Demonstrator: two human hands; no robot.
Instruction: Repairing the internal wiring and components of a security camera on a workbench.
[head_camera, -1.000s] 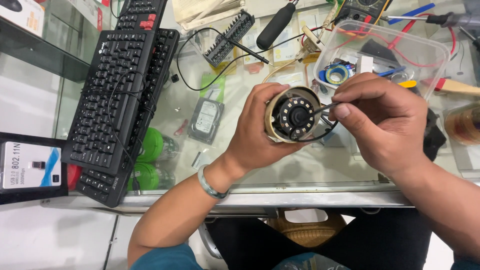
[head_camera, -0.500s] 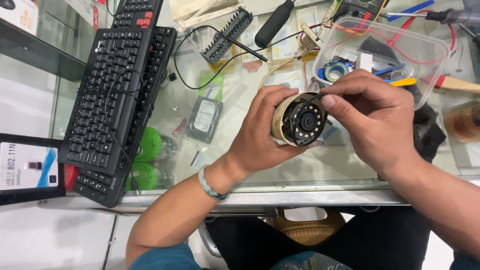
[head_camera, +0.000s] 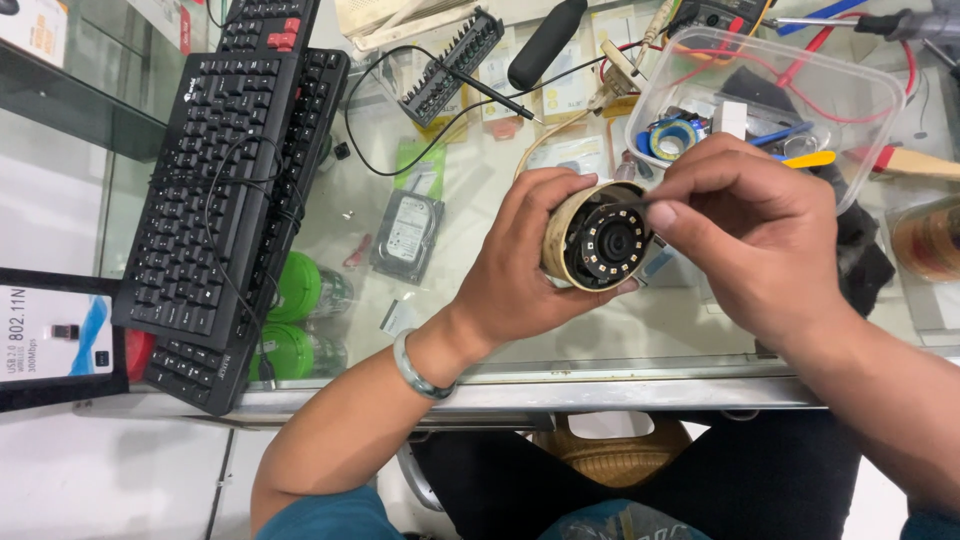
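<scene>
Left hand (head_camera: 525, 275) at centre frame is wrapped around a small round camera module (head_camera: 592, 238), fingers curled over its tan housing, holding it clear above the glass worktop (head_camera: 480, 200) with its face turned up toward me. Right hand (head_camera: 745, 235) sits just right of it, thumb and forefinger pressed together at the module's upper right rim; I cannot tell whether they pinch a small part or a thin tool, the tip is hidden.

Progress, as I judge it: the module is out in the open and its front is exposed, with no cover glass that I can make out. The work at the rim looks mid-way, and nothing is set down as finished.

Module appearance: short cylinder, dull gold-tan shell, scuffed; black face with a central lens and a ring of small pale emitters around it.

Surroundings: clear plastic tub (head_camera: 880, 110) of wires and tape at upper right, black keyboard (head_camera: 215, 190) at left, screwdriver bit rack (head_camera: 450, 65) at top centre, a bare hard drive (head_camera: 405, 235) under the glass.
</scene>
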